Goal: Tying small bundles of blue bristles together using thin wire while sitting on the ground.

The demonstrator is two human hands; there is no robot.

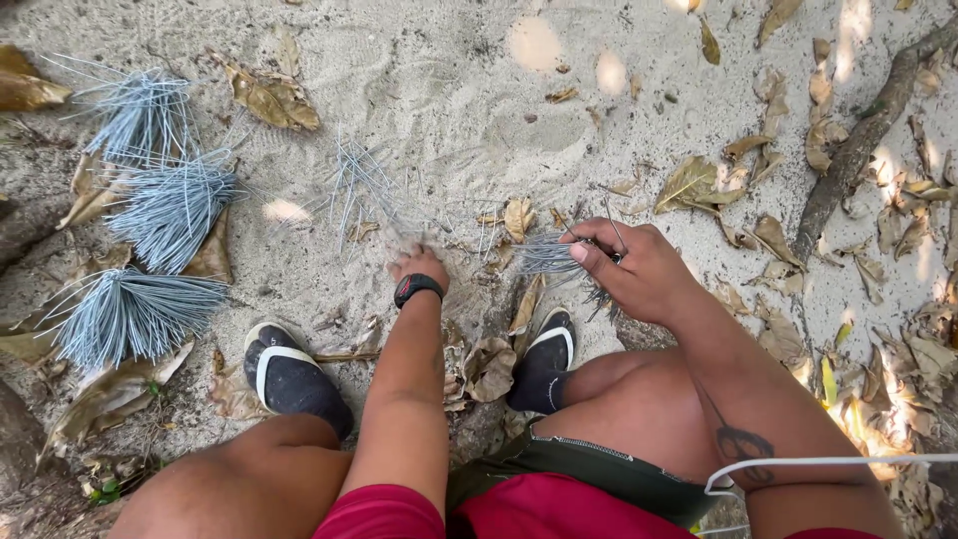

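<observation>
Black wristwatch (417,287) with a red accent on the left wrist, dark tattoo (740,444) at four o'clock on the right forearm, red top, olive shorts, black socks in white-strapped sandals.

place: outdoors, maybe a beach | sandy ground (449,90) | dry leaves (699,185) | tree root (858,140)

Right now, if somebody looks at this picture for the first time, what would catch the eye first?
Probably the three fanned bundles of thin grey sticks lying on the sand at the left, pale against the dry leaves. Next, the right hand near the middle, gripping a small bunch of sticks. The left hand, with a black wristband, reaches down to loose sticks scattered on the sand.
</observation>
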